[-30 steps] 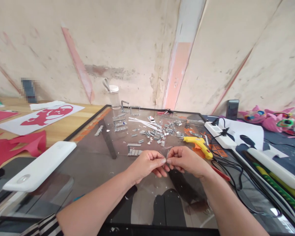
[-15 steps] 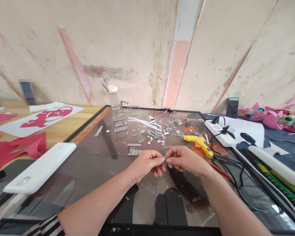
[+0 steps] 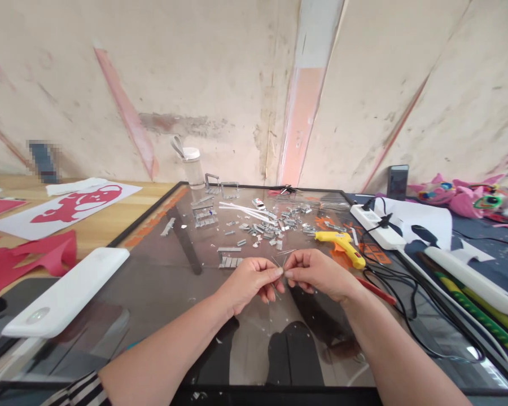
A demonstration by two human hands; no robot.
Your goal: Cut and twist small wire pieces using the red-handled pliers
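My left hand (image 3: 253, 282) and my right hand (image 3: 317, 273) meet fingertip to fingertip just above the dark glass tabletop (image 3: 152, 304). Both pinch thin grey wires (image 3: 276, 261), whose ends stick out above and below the fingers; how the wires join is too small to make out. Beyond the left hand stands a small grey frame with slats (image 3: 230, 258). Scattered grey pieces (image 3: 271, 231) lie farther back, beside white strips (image 3: 243, 210). Near the right hand is a yellow glue gun (image 3: 341, 243), and red-handled pliers or a similar tool (image 3: 376, 290) lies partly behind the wrist.
A white power strip (image 3: 376, 228) and black cables (image 3: 406, 287) run along the right. At the left edge rests a white oblong device (image 3: 68, 293). A lidded clear bottle (image 3: 192, 168) stands at the back by the wall. More straight wires (image 3: 322, 204) lie at the back right.
The hands stay pinched together in nearly the same place. The wires between the fingertips have shifted angle, now crossing above the fingers. The whole view has shifted slightly.
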